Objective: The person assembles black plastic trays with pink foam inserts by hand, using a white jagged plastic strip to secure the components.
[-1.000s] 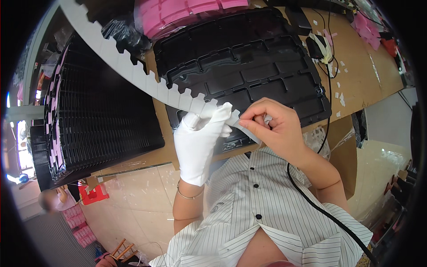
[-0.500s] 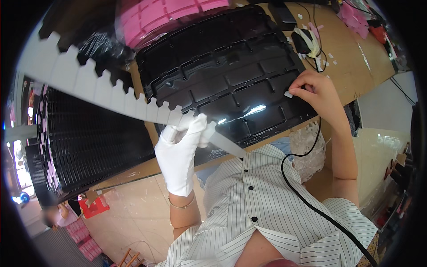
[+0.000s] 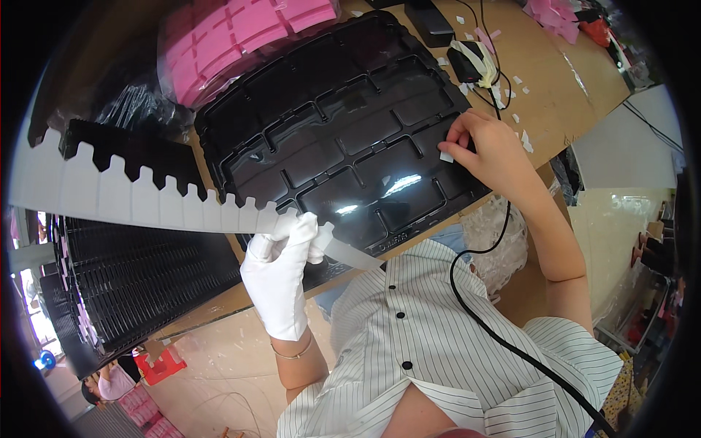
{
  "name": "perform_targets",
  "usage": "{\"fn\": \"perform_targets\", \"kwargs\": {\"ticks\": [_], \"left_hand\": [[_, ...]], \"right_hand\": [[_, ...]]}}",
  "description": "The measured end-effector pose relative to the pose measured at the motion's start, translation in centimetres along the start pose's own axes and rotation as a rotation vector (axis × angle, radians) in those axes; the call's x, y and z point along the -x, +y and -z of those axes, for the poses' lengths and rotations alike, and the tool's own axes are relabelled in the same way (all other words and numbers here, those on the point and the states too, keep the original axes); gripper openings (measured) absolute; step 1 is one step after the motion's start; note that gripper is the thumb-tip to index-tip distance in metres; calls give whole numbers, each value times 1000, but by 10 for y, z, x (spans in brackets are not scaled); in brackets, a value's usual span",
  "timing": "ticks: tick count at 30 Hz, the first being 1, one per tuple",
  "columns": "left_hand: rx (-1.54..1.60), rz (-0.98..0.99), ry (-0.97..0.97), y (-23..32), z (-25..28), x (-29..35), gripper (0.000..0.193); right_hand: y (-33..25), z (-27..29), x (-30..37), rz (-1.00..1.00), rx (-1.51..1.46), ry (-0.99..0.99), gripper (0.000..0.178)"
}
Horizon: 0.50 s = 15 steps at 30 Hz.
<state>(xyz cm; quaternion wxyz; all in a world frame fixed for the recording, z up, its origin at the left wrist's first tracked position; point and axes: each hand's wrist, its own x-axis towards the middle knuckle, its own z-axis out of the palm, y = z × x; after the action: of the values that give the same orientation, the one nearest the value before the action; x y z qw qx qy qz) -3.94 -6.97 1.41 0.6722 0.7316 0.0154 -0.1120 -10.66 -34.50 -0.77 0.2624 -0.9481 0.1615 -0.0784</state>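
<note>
Presently, on my remote head view, the brown worktop (image 3: pixel 555 109) is the largest thing in reach. On it, directly ahead of the wearer, lies a black moulded tray (image 3: pixel 321 150), with glare on its near part. Left of that I log a dark ribbed stack (image 3: pixel 146 277); beyond the tray, a pink bundle (image 3: pixel 241 44) in clear film.

A notched white strip (image 3: pixel 150 204) arcs from the left rim of view to the left hand (image 3: pixel 279 285), white-gloved, its thumb and fingers closed on the strip. A short tail emerges toward the shirt (image 3: pixel 409 328).

The right hand (image 3: pixel 496 150), bare, has thumb and forefinger pinching a small white piece (image 3: pixel 446 157) over the tray's right part; contact with the tray I cannot tell. Pale scraps (image 3: pixel 527 141) dot the worktop farther right.
</note>
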Motion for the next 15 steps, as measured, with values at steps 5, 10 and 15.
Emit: {"fn": "perform_targets", "kwargs": {"ticks": [5, 10, 15], "left_hand": [[-14, 0, -11, -1, 0, 2, 7], [9, -33, 40, -7, 8, 1, 7], [7, -83, 88, -3, 38, 10, 12]], "right_hand": [[7, -4, 2, 103, 11, 61, 16], [22, 12, 6, 423, -96, -55, 11], [25, 18, 13, 75, -1013, -281, 11]]}}
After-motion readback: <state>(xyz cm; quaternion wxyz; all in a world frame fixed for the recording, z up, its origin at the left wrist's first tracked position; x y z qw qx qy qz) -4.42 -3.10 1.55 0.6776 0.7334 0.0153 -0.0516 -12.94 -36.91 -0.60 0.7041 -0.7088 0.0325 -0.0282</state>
